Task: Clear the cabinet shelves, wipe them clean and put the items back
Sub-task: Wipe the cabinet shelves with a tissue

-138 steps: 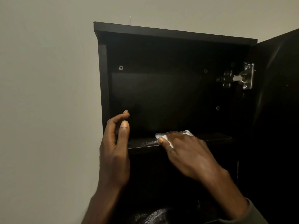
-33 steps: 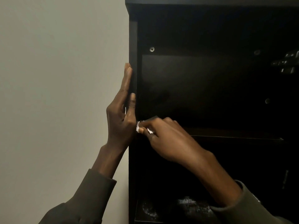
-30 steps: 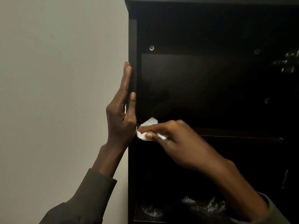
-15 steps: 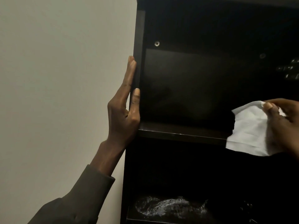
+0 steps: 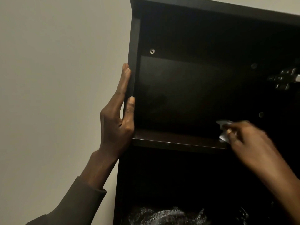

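Note:
A dark wall cabinet (image 5: 211,12) stands open in front of me with nothing on its upper shelf (image 5: 175,141). My left hand (image 5: 117,117) lies flat against the cabinet's left side panel (image 5: 133,62), thumb wrapped onto the panel's front edge. My right hand (image 5: 248,140) is on the right part of the upper shelf, blurred, and holds a crumpled white wipe (image 5: 224,131) pressed toward the shelf surface. On the lower shelf a whitish foamy smear (image 5: 165,216) shows.
A bare pale wall (image 5: 56,78) fills the left side. A metal door hinge (image 5: 284,79) sits at the right edge inside the cabinet, and a screw head (image 5: 152,51) shows on the back panel at upper left.
My right hand lifted the wipe off the shelf's left end, opened it out at the right, and has now brought it bunched back down onto the shelf's right part. My left hand stayed put.

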Tool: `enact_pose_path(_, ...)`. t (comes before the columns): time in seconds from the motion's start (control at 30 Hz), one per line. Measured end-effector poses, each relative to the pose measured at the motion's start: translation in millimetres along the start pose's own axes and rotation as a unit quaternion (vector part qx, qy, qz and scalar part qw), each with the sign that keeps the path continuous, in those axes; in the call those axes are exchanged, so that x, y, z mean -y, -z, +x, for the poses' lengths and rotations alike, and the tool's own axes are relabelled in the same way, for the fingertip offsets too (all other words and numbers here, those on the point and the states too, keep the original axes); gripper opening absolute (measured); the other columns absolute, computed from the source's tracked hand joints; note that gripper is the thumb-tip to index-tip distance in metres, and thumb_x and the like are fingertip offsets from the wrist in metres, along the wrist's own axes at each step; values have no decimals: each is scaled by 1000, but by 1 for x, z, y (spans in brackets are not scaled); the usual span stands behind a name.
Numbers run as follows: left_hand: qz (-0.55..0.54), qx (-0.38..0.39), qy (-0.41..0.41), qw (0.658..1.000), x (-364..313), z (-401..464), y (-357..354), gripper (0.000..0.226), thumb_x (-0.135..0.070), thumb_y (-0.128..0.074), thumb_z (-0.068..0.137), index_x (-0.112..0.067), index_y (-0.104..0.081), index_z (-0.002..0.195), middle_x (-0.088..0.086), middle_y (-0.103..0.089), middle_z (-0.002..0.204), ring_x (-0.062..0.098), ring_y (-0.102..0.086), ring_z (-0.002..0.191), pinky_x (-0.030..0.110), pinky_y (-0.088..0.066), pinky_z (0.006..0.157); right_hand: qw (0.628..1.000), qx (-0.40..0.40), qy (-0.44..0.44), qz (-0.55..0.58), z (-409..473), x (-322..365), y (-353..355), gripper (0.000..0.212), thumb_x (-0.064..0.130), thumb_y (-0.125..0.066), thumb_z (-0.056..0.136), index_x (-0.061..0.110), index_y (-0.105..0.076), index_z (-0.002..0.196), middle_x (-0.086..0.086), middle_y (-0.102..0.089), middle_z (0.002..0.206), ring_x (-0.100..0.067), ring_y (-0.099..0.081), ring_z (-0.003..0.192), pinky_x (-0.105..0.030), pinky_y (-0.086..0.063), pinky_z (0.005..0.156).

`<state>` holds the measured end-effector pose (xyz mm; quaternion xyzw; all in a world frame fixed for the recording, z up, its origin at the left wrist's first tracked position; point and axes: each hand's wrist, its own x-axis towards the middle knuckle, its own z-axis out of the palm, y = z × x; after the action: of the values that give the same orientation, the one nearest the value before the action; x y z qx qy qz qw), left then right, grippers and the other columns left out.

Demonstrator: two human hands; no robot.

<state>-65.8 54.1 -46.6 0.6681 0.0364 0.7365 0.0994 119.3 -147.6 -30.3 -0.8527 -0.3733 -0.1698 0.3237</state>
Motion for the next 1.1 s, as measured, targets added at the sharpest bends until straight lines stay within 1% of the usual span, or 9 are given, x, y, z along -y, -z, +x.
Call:
enact_pose_path(0.07,-1,0,-1,1000,0,1,-1,50,-1,-47,99,-1,-34,148,9,-35,156,9,-33,145,25,-34,116,991,117,-41,-41,-3,5,1,28,38,-41,101,28,-53,124,4,-58,98,-12,-60,83,-32,-51,72)
enact_pose_path(0.13,-3,1,-2,1000,0,2,-2,50,0,-47,99,-2,-35,148,9,-35,156,9,-33,145,26,-34,116,986,146,-46,-69,-7,8,5,47,54,-32,98,34,-43,140,5,-57,120,-18,-59,108,-41,-50,94)
enact_pose_path(0.23,-4,1,0,1000,0,2,-2,50,-1,-47,99,-1,-35,147,9,-35,156,9,-32,145,25,-34,116,981,150,-41,-113,-10,12,4,61,60,-21,96,35,-19,152,2,-31,157,-24,-39,138,-46,-34,112)
enact_pose_path(0.43,-10,2,5,1000,0,1,-3,50,1,-46,99,-1,-33,148,10,-33,157,10,-30,146,24,-32,116,973,158,54,-161,-25,52,-9,53,55,-12,99,38,-41,139,7,-52,135,-15,-53,116,-33,-41,93)
enact_pose_path(0.57,-4,6,-4,1000,1,1,-2,50,2,-45,99,0,-33,148,11,-33,157,12,-30,147,25,-31,117,964,167,200,-44,-28,95,-43,43,60,-24,99,38,-49,125,14,-60,111,0,-50,83,-26,-38,70)
enact_pose_path(0.73,3,9,0,1000,0,1,-1,49,1,-44,100,1,-33,148,12,-33,157,11,-30,147,25,-31,117,932,87,348,48,-30,123,-79,17,33,-47,101,32,-56,115,8,-63,104,-6,-60,83,-25,-48,66)
enact_pose_path(0.83,8,9,-2,1000,0,0,-1,50,4,-44,100,1,-33,148,11,-32,157,12,-30,147,28,-31,118,923,69,356,129,-34,112,-79,30,16,-58,95,32,-64,119,11,-71,108,-6,-66,100,-29,-57,83)
enact_pose_path(0.97,18,8,-11,1000,1,1,-1,49,2,-44,100,2,-32,148,13,-33,157,14,-31,147,32,-33,118,885,128,333,299,-52,81,-50,45,-11,-64,85,22,-73,116,12,-73,112,3,-64,110,-19,-51,95)
enact_pose_path(1.1,10,14,-16,1000,1,2,2,49,2,-43,100,4,-30,148,17,-31,157,16,-29,148,34,-31,120,858,66,264,435,-83,34,-11,35,0,-70,77,23,-79,102,12,-76,102,-5,-70,103,-16,-52,89)
